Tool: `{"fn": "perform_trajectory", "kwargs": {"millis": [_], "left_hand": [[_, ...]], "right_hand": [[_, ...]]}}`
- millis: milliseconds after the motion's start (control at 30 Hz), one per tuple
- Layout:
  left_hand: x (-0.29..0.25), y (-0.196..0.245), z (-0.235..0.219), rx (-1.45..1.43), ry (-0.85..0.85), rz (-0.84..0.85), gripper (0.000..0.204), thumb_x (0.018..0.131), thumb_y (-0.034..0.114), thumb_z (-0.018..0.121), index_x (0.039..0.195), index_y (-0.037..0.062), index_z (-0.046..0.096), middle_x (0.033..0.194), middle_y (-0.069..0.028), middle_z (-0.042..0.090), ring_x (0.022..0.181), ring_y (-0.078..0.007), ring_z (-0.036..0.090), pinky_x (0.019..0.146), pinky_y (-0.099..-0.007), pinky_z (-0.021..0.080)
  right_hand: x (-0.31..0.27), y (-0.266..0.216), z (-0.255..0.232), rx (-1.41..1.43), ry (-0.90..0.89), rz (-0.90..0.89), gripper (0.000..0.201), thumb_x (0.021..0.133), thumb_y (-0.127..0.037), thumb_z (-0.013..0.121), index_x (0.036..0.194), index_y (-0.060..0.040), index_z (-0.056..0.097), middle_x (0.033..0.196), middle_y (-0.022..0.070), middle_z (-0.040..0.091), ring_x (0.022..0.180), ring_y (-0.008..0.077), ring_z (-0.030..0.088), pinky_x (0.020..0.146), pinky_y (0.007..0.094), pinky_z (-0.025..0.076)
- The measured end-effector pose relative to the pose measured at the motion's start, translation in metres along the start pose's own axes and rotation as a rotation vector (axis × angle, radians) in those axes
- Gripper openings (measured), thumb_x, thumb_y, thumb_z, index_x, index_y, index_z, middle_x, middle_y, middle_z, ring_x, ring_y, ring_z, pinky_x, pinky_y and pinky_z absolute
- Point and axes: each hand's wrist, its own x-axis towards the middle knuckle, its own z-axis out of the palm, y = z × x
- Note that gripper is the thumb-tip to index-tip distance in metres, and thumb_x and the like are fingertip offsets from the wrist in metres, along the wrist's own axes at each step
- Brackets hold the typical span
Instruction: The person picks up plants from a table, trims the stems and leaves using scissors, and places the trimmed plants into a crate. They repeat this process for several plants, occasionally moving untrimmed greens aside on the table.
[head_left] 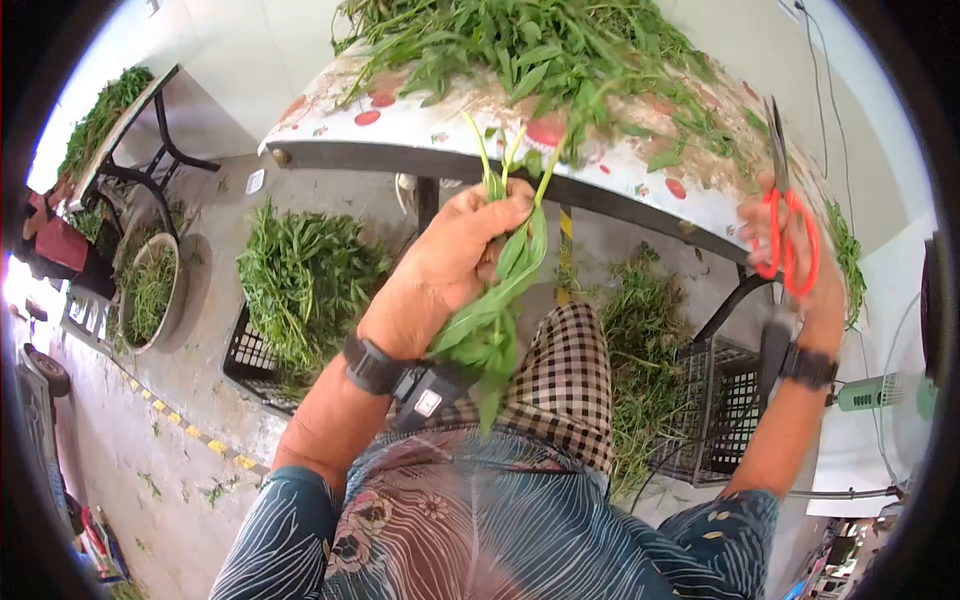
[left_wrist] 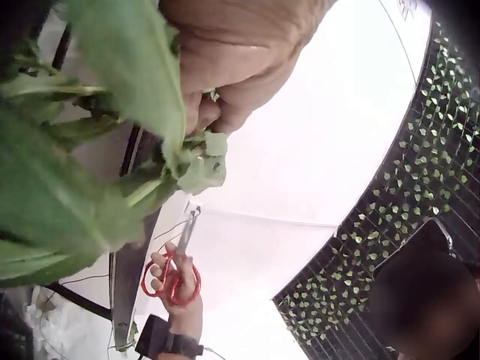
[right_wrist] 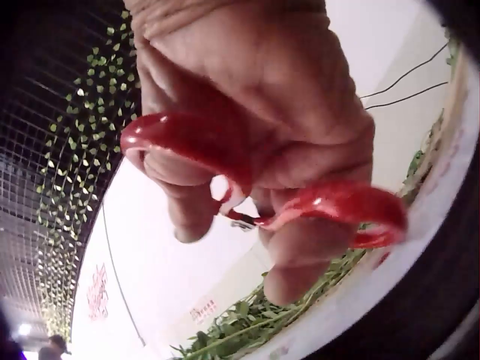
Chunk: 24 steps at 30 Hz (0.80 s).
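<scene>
In the head view my left hand (head_left: 450, 240) grips a small bunch of leafy green stems (head_left: 500, 310). Pale stem ends stick up past the thumb, and leaves hang down below the fist. Broad leaves fill much of the left wrist view. My right hand (head_left: 790, 235) holds red-handled scissors (head_left: 785, 215) over the table's right side, blades pointing up. Fingers pass through the two red loops (right_wrist: 337, 210) in the right wrist view. The scissors are well apart from the bunch.
A heap of cut greens (head_left: 530, 50) covers the back of the cloth-covered table (head_left: 400, 130). Greens overflow a black crate (head_left: 245, 350) at left; another crate (head_left: 720, 400) stands at right beside piled stems (head_left: 645, 350). A basin (head_left: 165, 300) and a person (head_left: 65, 240) are far left.
</scene>
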Motion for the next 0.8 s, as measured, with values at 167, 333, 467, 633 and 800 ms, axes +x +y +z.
{"fn": "perform_trajectory", "kwargs": {"millis": [167,333,467,633,800], "left_hand": [[-0.003,-0.005,0.004,0.041,-0.005,0.051,0.01,0.085,0.015,0.06,0.092,0.0096,0.055,0.07,0.0025,0.057,0.046,-0.0012,0.041,0.035,-0.0157,0.025],[-0.014,-0.004,0.007,0.041,0.026,0.056,0.01,0.084,0.014,0.061,0.091,0.0103,0.056,0.067,0.0046,0.053,0.044,-0.0002,0.037,0.036,-0.0151,0.022],[-0.021,-0.004,0.011,0.085,0.029,0.1,0.011,0.083,0.015,0.063,0.091,0.0104,0.057,0.067,0.0059,0.052,0.044,0.0004,0.035,0.036,-0.0158,0.022],[-0.023,-0.006,0.015,0.05,0.048,0.075,0.009,0.084,0.014,0.062,0.091,0.0107,0.057,0.066,0.0076,0.05,0.044,0.0008,0.034,0.037,-0.0158,0.022],[-0.026,-0.001,0.016,0.049,0.081,0.106,0.008,0.084,0.011,0.06,0.091,0.0086,0.057,0.07,0.0062,0.053,0.048,0.0009,0.039,0.04,-0.0155,0.027]], "right_hand": [[-0.047,0.016,0.066,0.182,-0.329,0.068,0.088,0.075,-0.059,0.059,0.136,-0.006,0.023,0.127,0.0194,0.045,0.115,0.0287,0.047,0.092,0.0412,0.04],[-0.054,0.032,0.121,0.156,-0.493,0.099,0.075,0.081,-0.024,0.065,0.139,-0.0071,0.021,0.118,0.013,0.049,0.102,0.0216,0.05,0.082,0.0326,0.044],[-0.044,0.039,0.138,0.213,-0.423,0.142,0.06,0.085,-0.012,0.058,0.136,-0.0052,0.028,0.105,0.0092,0.053,0.087,0.0159,0.052,0.075,0.0266,0.045],[-0.039,0.035,0.153,0.033,-0.351,-0.005,0.058,0.086,-0.019,0.06,0.134,-0.0034,0.032,0.097,0.0082,0.056,0.085,0.0139,0.053,0.076,0.0264,0.045],[-0.039,0.043,0.16,0.064,-0.332,0.048,0.072,0.08,-0.045,0.061,0.131,-0.0005,0.036,0.096,0.0057,0.055,0.079,0.0108,0.05,0.068,0.0229,0.042]]}}
